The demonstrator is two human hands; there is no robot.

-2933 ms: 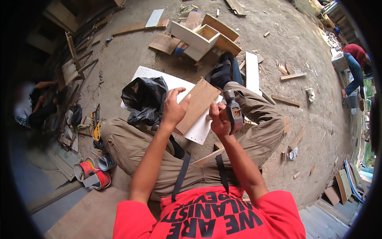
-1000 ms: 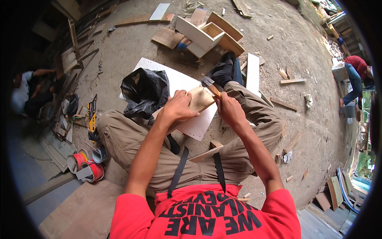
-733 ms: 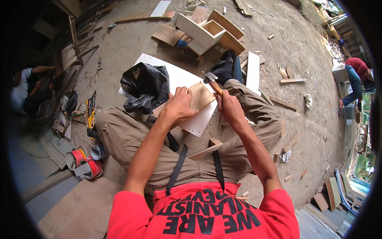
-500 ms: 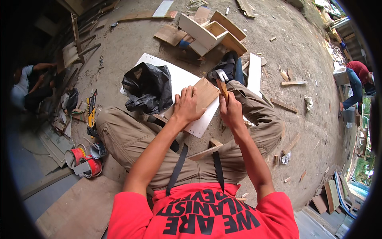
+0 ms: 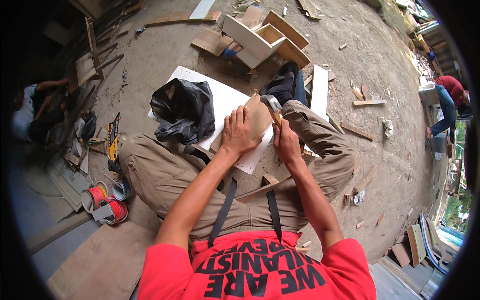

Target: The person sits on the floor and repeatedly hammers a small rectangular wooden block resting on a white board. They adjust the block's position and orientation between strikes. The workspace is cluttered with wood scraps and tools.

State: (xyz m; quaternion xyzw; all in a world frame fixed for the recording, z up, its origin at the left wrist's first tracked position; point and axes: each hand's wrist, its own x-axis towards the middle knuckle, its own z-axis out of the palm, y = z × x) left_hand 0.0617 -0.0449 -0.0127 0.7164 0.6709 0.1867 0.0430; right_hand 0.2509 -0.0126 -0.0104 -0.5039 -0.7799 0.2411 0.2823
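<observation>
My left hand (image 5: 238,134) lies on a brown wooden board (image 5: 259,116), fingers stretched out and thumb spread toward the board's right edge. Beneath that board is a white panel (image 5: 230,98) with small holes along its near edge. A claw hammer (image 5: 275,116) is in my right hand (image 5: 286,143), fingers wrapped round its wooden handle. Its metal head sits by the board's far right corner; I cannot tell whether it touches. A crumpled black plastic bag (image 5: 184,111) rests on the panel, left of my left hand.
A handsaw (image 5: 114,142) with a yellow part and several paint cans (image 5: 116,211) stand by my left knee. Ahead is a partly built wooden box piece (image 5: 267,40). Wood offcuts (image 5: 357,131) litter the ground. One person (image 5: 445,102) bends at far right; another (image 5: 35,107) sits at far left.
The hammer head has come down and nearer, toward the board's far right corner, and my right hand has shifted slightly. My left hand stays on the board.
</observation>
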